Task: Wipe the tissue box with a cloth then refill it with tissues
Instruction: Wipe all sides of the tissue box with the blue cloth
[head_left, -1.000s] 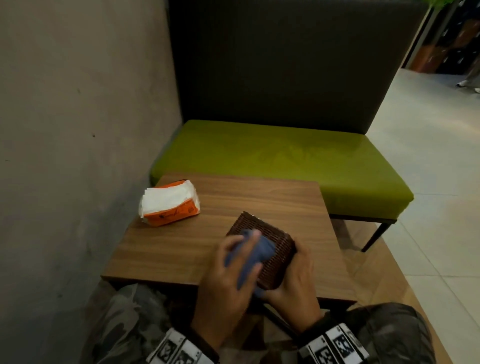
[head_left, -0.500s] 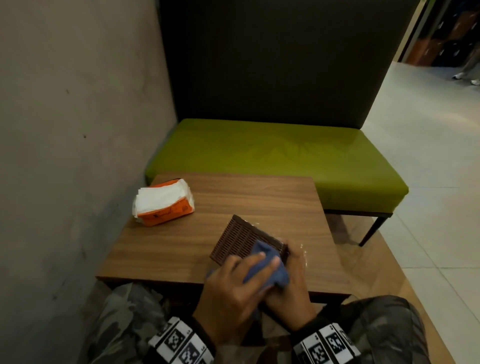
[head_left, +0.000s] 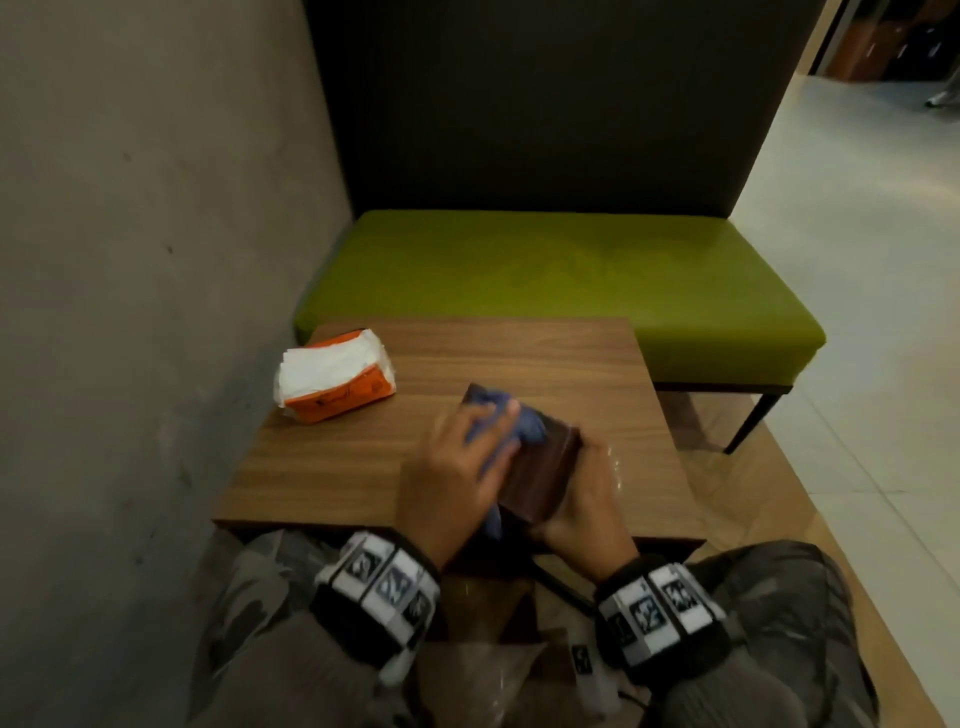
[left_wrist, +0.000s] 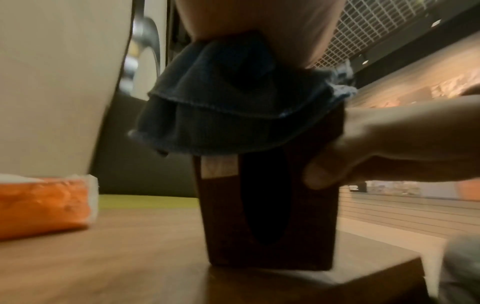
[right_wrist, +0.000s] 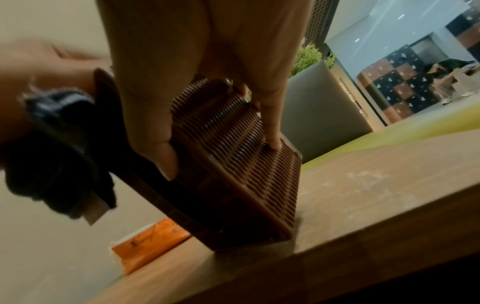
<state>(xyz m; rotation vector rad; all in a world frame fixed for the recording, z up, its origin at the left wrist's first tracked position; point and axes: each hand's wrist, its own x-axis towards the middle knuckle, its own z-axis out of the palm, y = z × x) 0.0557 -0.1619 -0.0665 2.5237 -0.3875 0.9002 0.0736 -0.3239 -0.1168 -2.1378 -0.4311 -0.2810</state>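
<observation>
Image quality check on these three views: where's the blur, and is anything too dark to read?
Head: dim, left hand and cloth motion-smeared, wide-angle bending at the edges. Left wrist: soft overall, tissue box face nearly black, tissue pack blurred. Right wrist: box weave crisp under the right hand, cloth an underexposed smear, table surface readable.

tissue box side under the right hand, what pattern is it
A brown woven, ribbed lattice on the tissue box, clearest in the right wrist view.
</observation>
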